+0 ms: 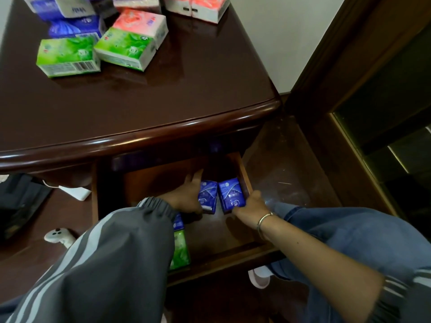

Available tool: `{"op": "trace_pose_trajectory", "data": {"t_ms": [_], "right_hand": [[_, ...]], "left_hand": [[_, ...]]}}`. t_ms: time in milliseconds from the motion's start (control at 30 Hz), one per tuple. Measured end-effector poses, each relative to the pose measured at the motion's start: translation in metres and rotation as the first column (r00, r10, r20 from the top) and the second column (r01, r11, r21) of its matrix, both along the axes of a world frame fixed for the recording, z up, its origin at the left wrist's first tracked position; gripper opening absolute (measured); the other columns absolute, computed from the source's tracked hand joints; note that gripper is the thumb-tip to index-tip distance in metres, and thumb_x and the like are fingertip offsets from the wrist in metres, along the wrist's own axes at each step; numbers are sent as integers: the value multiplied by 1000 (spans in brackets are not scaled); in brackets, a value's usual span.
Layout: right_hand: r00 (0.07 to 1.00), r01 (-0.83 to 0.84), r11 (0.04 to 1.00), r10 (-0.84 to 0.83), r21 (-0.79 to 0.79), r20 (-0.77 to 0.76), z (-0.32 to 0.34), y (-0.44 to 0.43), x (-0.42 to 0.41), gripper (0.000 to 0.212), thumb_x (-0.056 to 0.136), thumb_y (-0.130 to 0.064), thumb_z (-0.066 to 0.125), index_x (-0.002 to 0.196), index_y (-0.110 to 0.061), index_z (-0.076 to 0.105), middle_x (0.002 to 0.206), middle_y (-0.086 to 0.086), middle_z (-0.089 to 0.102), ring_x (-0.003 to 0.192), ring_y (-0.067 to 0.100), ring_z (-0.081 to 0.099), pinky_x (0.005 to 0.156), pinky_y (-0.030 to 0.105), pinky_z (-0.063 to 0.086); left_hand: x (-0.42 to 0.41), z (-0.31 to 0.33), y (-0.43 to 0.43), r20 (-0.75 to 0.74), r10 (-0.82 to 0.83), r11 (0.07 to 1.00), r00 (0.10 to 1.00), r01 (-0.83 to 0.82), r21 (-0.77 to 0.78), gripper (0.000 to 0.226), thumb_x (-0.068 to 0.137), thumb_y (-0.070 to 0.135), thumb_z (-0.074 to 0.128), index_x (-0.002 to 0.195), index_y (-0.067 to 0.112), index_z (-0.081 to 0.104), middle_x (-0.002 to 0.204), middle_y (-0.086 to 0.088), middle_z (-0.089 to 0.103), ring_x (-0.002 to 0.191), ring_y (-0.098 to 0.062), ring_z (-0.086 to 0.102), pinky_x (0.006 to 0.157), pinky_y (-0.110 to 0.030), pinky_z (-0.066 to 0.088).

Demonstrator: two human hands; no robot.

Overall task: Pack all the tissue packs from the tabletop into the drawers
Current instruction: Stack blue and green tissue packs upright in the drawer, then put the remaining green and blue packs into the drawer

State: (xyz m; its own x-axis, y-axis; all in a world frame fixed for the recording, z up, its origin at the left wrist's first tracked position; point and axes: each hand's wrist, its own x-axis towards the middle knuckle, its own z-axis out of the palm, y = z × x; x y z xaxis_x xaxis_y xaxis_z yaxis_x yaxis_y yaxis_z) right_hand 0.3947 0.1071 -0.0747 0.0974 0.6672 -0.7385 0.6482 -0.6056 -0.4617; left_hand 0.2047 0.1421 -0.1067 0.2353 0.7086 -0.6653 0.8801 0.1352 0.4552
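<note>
A drawer [242, 173] stands pulled out under the dark wooden tabletop [163, 94]. Inside it two blue tissue packs stand on edge side by side. My left hand [186, 197] presses flat against the left blue pack [207, 194]. My right hand [250, 206] grips the right blue pack [231, 194] from its near right corner. A green pack [180, 250] and another blue pack [178, 221] lie in the drawer, partly hidden by my left sleeve. On the tabletop's far left sit several packs: two green [67, 55], pink [142, 24], blue [74, 24].
A white power adapter [74, 193] and a white controller [59, 236] lie on the floor at left, next to a dark bag [21, 203]. My jeans-clad knee [349, 231] is beside the drawer's right. A dark wooden door frame [338, 66] rises at right.
</note>
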Motion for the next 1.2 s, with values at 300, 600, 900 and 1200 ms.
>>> {"op": "trace_pose_trajectory", "data": {"t_ms": [300,600,900,1200], "right_hand": [[990,-34,993,17,-117,-142,13,4,14,46,82,-3,56,118,-11,28,86,0,46,72,9,46,50,20,38],[987,-35,988,11,-149,-159,14,5,17,57,71,0,59,119,-10,30,94,5,49,80,14,49,53,24,41],[991,-9,995,-4,-97,-137,26,2,10,52,73,1,58,115,-9,29,84,3,44,72,12,44,54,24,42],[974,-203,927,224,316,-34,90,-16,-3,55,82,-7,57,135,-13,44,132,10,53,119,25,53,100,32,44]], "left_hand": [[27,-5,-25,214,639,768,739,-627,-130,54,82,5,56,133,9,39,118,-14,59,103,-29,59,85,-37,52],[36,-7,-44,388,699,703,601,-677,-217,50,80,-5,56,127,10,46,115,-11,63,100,-24,61,89,-37,52],[34,13,-54,411,690,698,596,-698,-158,68,81,-8,54,140,8,25,123,-15,58,107,-34,60,85,-38,51],[-16,137,-73,428,373,902,823,-430,42,43,92,7,55,134,8,45,121,-8,58,99,-17,55,77,-20,46]]}}
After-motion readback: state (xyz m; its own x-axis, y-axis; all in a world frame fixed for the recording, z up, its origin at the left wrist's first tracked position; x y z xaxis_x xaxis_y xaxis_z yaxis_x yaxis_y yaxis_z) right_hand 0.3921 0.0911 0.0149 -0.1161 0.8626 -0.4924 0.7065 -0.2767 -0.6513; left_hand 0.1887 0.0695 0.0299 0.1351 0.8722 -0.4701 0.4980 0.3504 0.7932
